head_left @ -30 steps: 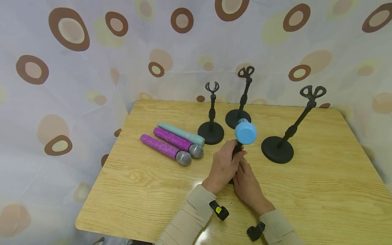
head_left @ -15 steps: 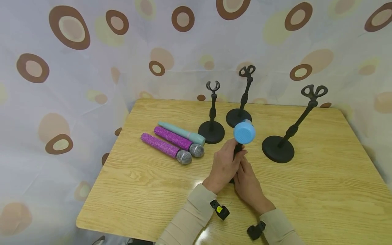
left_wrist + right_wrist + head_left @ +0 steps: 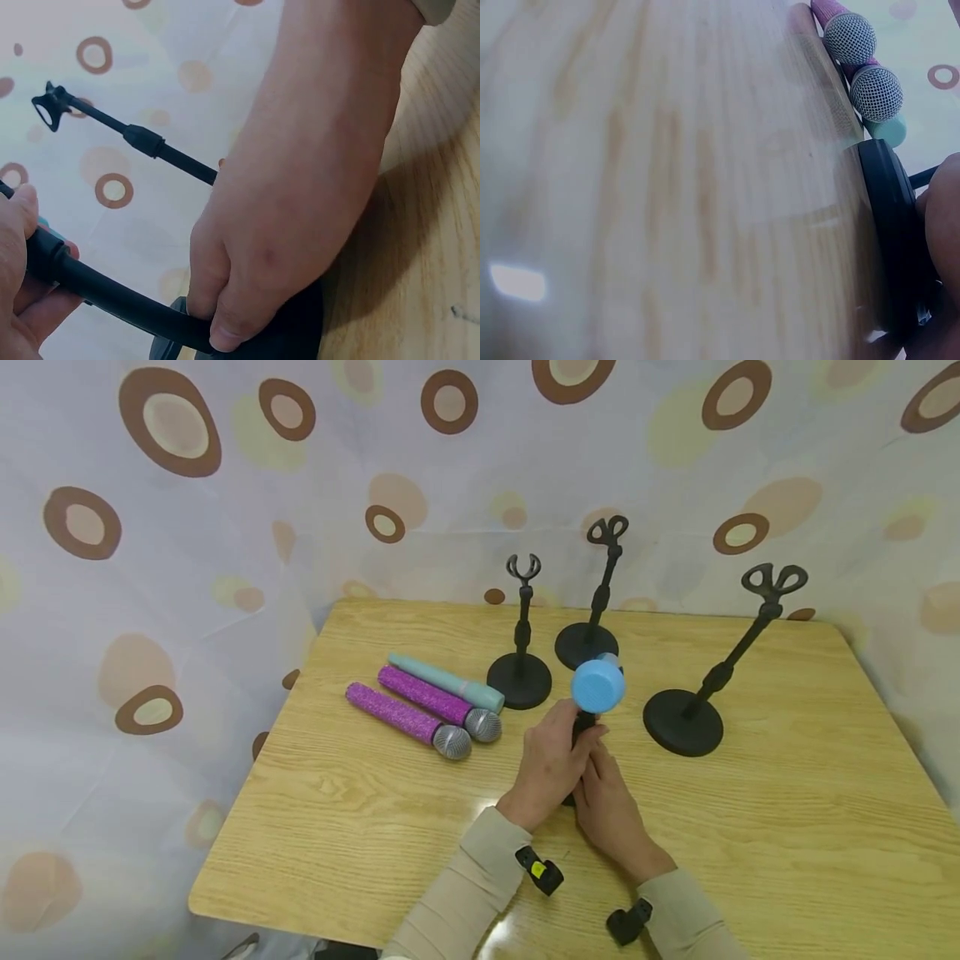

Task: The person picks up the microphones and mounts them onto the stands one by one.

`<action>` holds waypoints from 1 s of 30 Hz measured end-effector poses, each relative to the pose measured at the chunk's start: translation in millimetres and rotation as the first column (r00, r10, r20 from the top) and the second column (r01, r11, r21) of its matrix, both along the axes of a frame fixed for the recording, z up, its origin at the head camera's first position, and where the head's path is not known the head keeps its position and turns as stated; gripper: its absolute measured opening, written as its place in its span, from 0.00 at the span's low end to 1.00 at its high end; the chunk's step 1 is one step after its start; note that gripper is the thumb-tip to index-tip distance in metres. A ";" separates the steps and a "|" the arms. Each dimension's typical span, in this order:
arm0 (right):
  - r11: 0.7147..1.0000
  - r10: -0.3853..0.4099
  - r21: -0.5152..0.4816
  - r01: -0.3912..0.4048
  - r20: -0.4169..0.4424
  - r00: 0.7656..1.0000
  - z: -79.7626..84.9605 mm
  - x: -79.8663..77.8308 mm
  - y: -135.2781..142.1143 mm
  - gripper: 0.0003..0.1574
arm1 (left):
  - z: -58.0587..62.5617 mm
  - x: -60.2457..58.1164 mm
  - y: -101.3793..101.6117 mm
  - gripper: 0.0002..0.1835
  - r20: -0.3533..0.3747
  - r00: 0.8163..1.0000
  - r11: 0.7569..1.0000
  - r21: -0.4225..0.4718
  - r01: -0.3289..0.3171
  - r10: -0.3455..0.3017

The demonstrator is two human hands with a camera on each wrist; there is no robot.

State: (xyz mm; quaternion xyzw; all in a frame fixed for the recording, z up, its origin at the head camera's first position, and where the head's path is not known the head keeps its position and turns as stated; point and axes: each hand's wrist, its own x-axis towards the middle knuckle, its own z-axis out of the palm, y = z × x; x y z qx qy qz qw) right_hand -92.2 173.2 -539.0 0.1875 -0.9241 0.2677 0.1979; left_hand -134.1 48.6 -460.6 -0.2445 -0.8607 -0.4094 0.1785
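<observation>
A light blue microphone (image 3: 598, 686) points its head up at the camera, atop a black microphone stand (image 3: 120, 298); its clip is hidden in the head view. My left hand (image 3: 546, 762) grips the stand around its collar, thumb and fingers wrapped about it. Lower down, my right hand (image 3: 611, 810) holds the pole just above the round base (image 3: 891, 232). In the left wrist view the right hand's thumb and fingers pinch the pole's foot. The base rests close to or on the wooden table (image 3: 315, 843); contact cannot be told.
Two purple glitter microphones (image 3: 397, 713) (image 3: 438, 697) and a teal microphone (image 3: 448, 682) lie left of the hands. Three more black stands stand behind and right: a near-left stand (image 3: 520, 680), a back stand (image 3: 587, 645) and a right stand (image 3: 682, 722). A patterned curtain (image 3: 225, 568) hangs behind.
The blue microphone's head has shifted very slightly left. Both hands keep their grip on the stand, and the whole head view has drifted a little.
</observation>
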 end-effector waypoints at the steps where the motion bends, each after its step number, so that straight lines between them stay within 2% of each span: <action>1: 1.000 0.002 -0.005 -0.002 0.001 1.000 0.2 -0.3 -0.2 0.38 | 0.2 -0.1 -0.2 0.13 0.002 1.000 1.000 -0.006 -0.002 0.002; 8: 1.000 0.008 -0.018 -0.008 -0.005 1.000 -1.4 -0.8 -0.6 0.38 | 1.9 0.8 -1.4 0.14 0.030 1.000 1.000 -0.008 -0.005 0.006; 17: 1.000 0.010 -0.004 -0.010 0.013 1.000 -3.5 -2.3 0.2 0.36 | -1.2 -1.1 -1.4 0.15 0.071 0.997 0.999 0.047 -0.006 0.002; 24: 1.000 0.023 0.016 -0.023 0.026 0.999 -3.0 -3.0 0.7 0.37 | -2.1 -1.9 -2.5 0.15 0.044 0.999 0.999 0.046 0.007 -0.009; 26: 0.999 0.025 0.019 -0.025 0.026 0.999 -3.0 -3.2 1.0 0.37 | -1.5 -2.6 -3.0 0.14 0.044 0.999 0.999 0.049 0.023 -0.025; 30: 0.999 0.031 0.028 -0.031 -0.005 1.000 -3.9 -3.3 2.0 0.37 | -0.1 -5.6 -5.9 0.13 0.121 0.987 0.990 0.106 0.095 -0.108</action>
